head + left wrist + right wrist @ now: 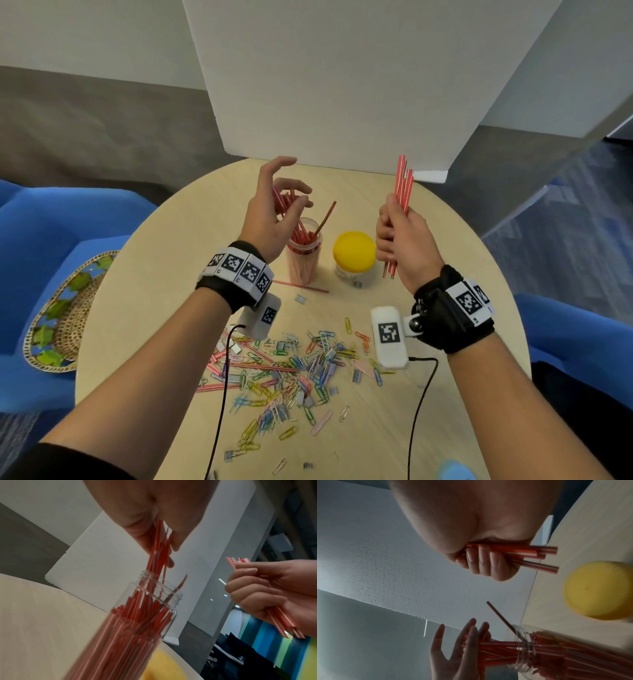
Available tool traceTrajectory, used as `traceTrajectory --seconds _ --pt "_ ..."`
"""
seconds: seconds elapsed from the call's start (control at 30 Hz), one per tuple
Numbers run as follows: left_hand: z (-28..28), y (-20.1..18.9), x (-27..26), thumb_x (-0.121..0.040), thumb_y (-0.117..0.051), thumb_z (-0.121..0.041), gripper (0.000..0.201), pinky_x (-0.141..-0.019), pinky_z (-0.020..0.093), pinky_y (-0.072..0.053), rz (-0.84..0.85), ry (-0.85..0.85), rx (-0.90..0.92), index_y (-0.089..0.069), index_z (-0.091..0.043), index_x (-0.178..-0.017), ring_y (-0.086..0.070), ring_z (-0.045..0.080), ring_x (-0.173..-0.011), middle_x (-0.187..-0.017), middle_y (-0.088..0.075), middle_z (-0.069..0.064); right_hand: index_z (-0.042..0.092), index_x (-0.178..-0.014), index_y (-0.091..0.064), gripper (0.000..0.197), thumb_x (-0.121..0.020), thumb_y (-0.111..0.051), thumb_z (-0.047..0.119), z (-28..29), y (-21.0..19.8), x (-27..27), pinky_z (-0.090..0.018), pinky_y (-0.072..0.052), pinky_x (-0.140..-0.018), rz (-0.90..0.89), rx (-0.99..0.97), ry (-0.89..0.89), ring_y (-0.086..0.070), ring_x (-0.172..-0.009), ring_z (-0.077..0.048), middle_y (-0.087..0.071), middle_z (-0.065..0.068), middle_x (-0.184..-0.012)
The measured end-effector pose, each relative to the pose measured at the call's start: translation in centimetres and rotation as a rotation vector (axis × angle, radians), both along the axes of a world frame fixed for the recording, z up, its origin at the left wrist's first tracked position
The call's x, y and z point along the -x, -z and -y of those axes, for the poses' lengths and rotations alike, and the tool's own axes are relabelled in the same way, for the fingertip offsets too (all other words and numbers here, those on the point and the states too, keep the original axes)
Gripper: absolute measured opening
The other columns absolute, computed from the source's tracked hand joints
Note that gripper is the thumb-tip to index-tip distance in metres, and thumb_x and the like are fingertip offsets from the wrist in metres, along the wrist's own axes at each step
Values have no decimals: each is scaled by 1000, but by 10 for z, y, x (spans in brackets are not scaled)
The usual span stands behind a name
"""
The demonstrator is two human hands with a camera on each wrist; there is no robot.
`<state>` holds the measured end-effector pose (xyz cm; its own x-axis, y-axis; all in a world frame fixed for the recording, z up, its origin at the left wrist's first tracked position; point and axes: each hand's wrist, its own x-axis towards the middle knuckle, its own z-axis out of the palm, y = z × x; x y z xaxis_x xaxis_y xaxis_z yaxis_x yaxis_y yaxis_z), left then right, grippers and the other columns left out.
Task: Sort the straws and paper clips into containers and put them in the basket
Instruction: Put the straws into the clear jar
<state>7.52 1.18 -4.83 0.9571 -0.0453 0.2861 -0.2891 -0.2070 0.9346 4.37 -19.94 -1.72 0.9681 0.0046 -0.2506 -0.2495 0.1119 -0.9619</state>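
Progress: roughly mid-task, straws ahead of clips.

Clear jar (303, 255) stands far-centre on the surface (455, 260), uncapped, already packed with red-striped straws. Left hand (270, 212) is above its mouth, fingers loosely spread around a bunch of straws (158, 547) whose lower ends are inside the jar neck. From the left wrist view it looks like they are sliding in; I can't tell if the fingers are actually clamping them. One straw leans out over the rim to the right.

Right hand (402, 236) is fisted round a second straw bundle (404, 185), held upright to the right of the jar, well clear of the surface. That batch is next in, I'd judge.

Left to do:
- A few loose straws (301, 287) lie on the surface, one just near of the jar, others mixed into the clip pile.
- Paper clips (294, 366) unsorted as far as I can see: a big coloured scatter near-centre.
- Yellow-lidded container (354, 257) sits just right of the jar, lid on. Probably the clip container; contents not visible.
- Woven basket (58, 308) sits off the surface on the left, on blue seating, no containers in it.
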Motion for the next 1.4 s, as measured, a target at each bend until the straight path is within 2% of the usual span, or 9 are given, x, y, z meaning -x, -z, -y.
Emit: traceTrajectory --seconds 0.13,0.23,0.37,0.53,0.8,1.07,1.23,1.33,1.4 --pt "-3 -1 4 -89 -60 4 58 -81 27 -57 74 -51 -1 -41 -24 -135 -72 11 -90 -107 -69 0 18 -71 -34 41 -105 -33 42 -17 -10 -7 -29 -29 -51 39 -109 4 -25 -49 -11 -26 4 -59" --pt "-5 5 -1 -91 -51 8 42 -86 27 -53 166 31 -294 -60 -14 -125 -64 1 -99 -110 -68 -1 17 -72 -37 42 -105 -33 41 -25 -12 -9 -34 -44 -60 51 -164 18 -35 -48 -14 -31 2 -58" --pt "-11 6 -4 -95 -56 -10 58 -81 12 -45 115 65 -430 -35 -25 -146 -56 -3 -93 -116 -64 -9 16 -72 -40 43 -106 -31 41 -34 -14 -13 -39 -53 -66 65 -158 63 -44 -51 -18 -38 1 -56" --pt "-23 4 -6 -85 -71 -24 38 -84 37 -52 17 32 -749 -56 -27 -120 -53 11 -85 -99 -52 -9 19 -72 -42 43 -105 -30 43 -34 -7 -20 -38 -42 -76 77 157 124 -46 -69 -18 -48 -3 -72" --pt "-18 -15 -12 -81 -75 -11 67 -77 20 -46 11 54 -665 -45 -22 -140 -50 -1 -69 -103 -48 -8 21 -74 -41 43 -104 -26 48 -27 0 -18 -25 -33 -51 33 389 81 -35 -52 -10 -39 -7 -78" --pt "-19 -3 -16 -92 -65 -30 23 -62 2 -38 -44 -81 -553 -73 -21 -111 -55 -2 -66 -100 -58 -4 15 -80 -50 40 -103 -36 45 -22 5 -26 -32 -44 -44 121 416 28 -44 -41 -17 -41 -2 -55" --pt "-22 -1 -7 -88 -71 -27 30 -66 23 -59 -90 -17 -350 -68 -18 -116 -69 7 -65 -87 -68 -2 10 -86 -59 33 -102 -48 37 -33 -2 -31 -40 -60 -57 251 411 -11 -65 -52 -18 -59 -5 -63" --pt "-28 0 -5 -96 -55 -44 35 -67 36 -58 -115 -32 -376 -76 -16 -95 -68 10 -66 -75 -72 -3 9 -88 -64 32 -100 -52 35 -43 -5 -35 -35 -59 -56 338 441 -27 -67 -56 -17 -64 -4 -66" --pt "-33 3 -3 -98 -52 -40 31 -74 32 -56 -143 25 -374 -74 -20 -105 -68 8 -77 -84 -73 -5 10 -90 -66 29 -100 -53 34 -49 -5 -37 -28 -56 -52 373 489 -65 -66 -55 -13 -66 0 -69"
